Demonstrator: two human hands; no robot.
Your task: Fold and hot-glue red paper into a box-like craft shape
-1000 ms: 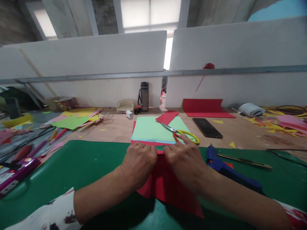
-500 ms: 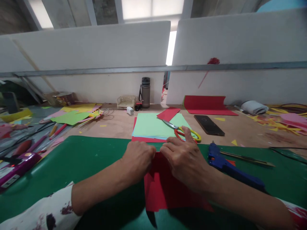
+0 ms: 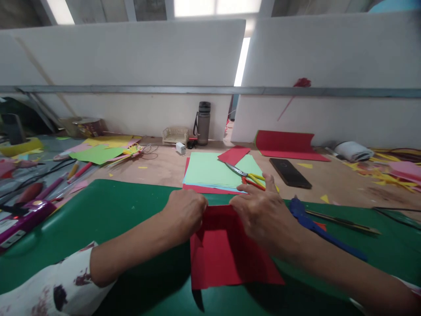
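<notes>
Left side: purple device (image 3: 28, 224) lies over the left edge of the green mat (image 3: 131, 206), which covers the near part of the wooden desk (image 3: 159, 173).

Left hand (image 3: 186, 215): fingers curled in and pinched on the far left corner of a red paper sheet (image 3: 226, 259); the fingertips themselves are hidden.

Sheet: over the middle of the mat, its far edge strung between the hands, its near edge toward the mat's near edge. A dark shadow below the near left corner suggests that part stands off the mat. A darker band runs under the far edge; fold or shadow, cannot tell.

Handling estimate: very light, fairly stiff for paper, takes a crease readily and probably keeps it. Surface likely smooth, prone to slide on the mat. Tears or dents if tugged unevenly. Best hold: both far corners, thumb against fingers, pressure even; the loose near part should be left unpinched.

Beyond it, past the mat's far edge: paper stack (image 3: 207, 171), pale green on top, scissors (image 3: 235, 170) on its near right corner.

Right hand (image 3: 263, 215): thumb and forefinger seem to grip the sheet's far right corner; another finger is raised, grasping nothing.

Rightmost: blue glue gun (image 3: 324, 235), on the mat's right half.
</notes>
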